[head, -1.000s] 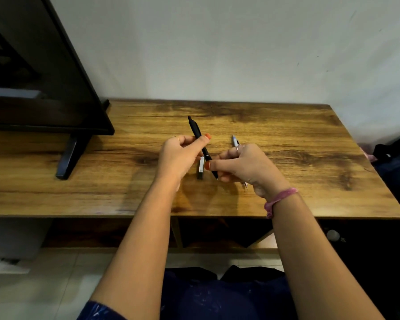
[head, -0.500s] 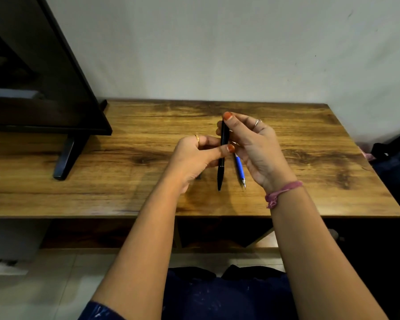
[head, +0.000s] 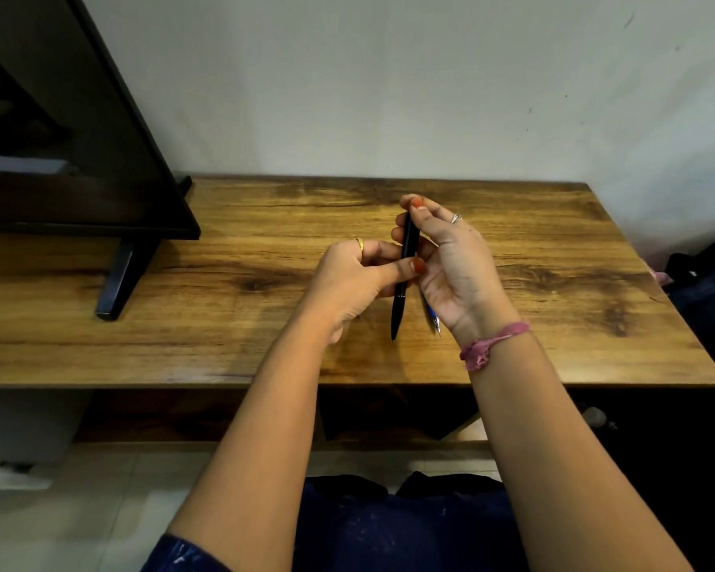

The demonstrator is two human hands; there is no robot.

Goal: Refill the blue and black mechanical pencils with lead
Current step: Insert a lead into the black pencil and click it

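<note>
Head view: slim black pencil (head: 402, 274) between both hands, above grained wooden desk (head: 223, 282).

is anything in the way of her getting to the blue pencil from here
Yes. The blue pencil lies on the table mostly hidden beneath the right hand. Both hands are busy: left hand and right hand grip the black pencil above it.

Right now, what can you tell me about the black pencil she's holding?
The black pencil is slim, glossy and dark all over, plastic or metal by its look. It stands nearly upright above the wooden table, pointed tip down, not touching the wood. The left hand pinches its middle with the thumb; the right hand holds its upper end, a fingertip over the top.
</note>
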